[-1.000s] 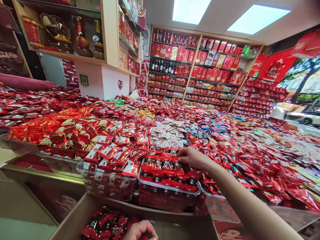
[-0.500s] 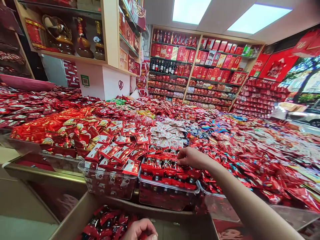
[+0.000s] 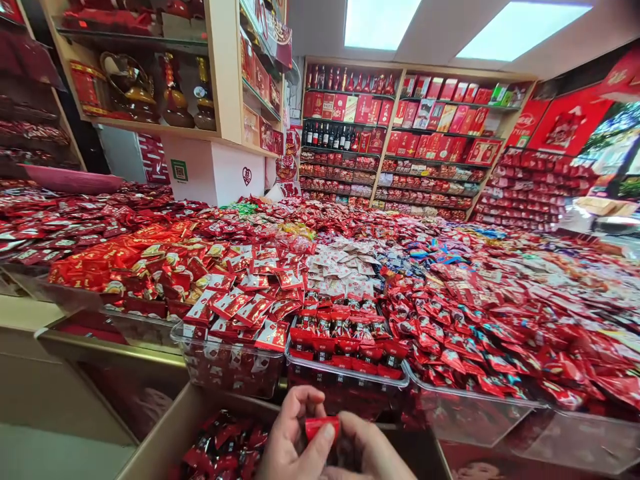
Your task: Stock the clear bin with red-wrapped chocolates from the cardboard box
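Note:
Low in the middle of the head view my two hands are together above an open cardboard box. My left hand (image 3: 295, 437) pinches a small red candy packet (image 3: 321, 425) between thumb and fingers. My right hand (image 3: 373, 448) is curled closed at the packet's right end; its fingertips are partly hidden. Below and to the left, many loose red and black candy packets (image 3: 227, 443) lie inside the cardboard box (image 3: 157, 437). Just beyond the box stands a clear plastic bin (image 3: 350, 377) with similar packets stacked in rows.
Left of that bin is another clear bin (image 3: 225, 363) with red and white packets. To the right, a clear bin (image 3: 475, 407) holds loose red candies. White packets (image 3: 343, 263) are heaped behind. Shelves (image 3: 387, 133) of boxes and bottles line the back wall.
My right hand has come back from the bin of stacked packets to meet my left hand over the box. My left hand has risen, and a red packet now shows in it.

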`<action>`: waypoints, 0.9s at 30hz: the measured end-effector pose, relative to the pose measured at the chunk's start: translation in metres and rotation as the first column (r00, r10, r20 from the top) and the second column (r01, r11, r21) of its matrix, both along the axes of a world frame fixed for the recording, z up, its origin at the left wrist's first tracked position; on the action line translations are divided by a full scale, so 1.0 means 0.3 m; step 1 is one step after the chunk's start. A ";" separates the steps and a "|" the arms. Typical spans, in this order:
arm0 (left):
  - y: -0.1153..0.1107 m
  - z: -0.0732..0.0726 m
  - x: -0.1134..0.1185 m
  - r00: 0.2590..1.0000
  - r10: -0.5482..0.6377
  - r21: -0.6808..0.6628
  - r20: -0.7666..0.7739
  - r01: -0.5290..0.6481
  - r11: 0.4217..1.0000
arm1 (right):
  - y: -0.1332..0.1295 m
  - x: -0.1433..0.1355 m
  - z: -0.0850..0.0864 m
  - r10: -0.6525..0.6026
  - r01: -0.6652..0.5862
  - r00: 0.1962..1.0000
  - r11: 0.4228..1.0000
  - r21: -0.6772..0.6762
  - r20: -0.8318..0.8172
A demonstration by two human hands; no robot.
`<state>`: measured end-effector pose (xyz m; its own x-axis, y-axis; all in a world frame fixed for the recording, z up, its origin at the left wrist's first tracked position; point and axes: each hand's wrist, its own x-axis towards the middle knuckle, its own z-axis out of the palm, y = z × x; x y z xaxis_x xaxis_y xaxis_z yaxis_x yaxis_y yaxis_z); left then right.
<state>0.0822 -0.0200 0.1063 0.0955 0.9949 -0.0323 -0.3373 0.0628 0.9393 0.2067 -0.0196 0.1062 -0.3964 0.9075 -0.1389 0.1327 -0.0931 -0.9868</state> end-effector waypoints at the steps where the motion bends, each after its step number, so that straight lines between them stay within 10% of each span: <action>1: 0.001 0.029 0.002 1.000 -0.021 0.004 -0.010 0.021 1.000 | -0.001 -0.002 -0.006 -0.010 0.009 0.997 1.000 -0.018 -0.077; 15: 0.011 0.076 -0.032 0.981 -0.124 -0.027 -0.151 0.121 0.992 | -0.020 0.014 0.006 -0.190 0.216 0.919 0.976 0.038 -0.345; 19: 0.010 0.052 -0.045 0.983 -0.120 -0.030 -0.137 0.117 0.993 | -0.003 0.104 0.129 -0.264 0.305 0.944 0.928 0.214 -0.201; 23: 0.005 -0.009 -0.071 0.965 -0.107 -0.017 -0.241 0.106 0.994 | 0.119 0.264 0.318 -0.483 0.452 0.873 0.742 0.495 -0.074; 27: -0.001 -0.080 -0.104 0.927 -0.142 -0.053 -0.348 0.132 0.990 | 0.267 0.345 0.388 -0.470 0.249 0.819 0.808 0.534 0.330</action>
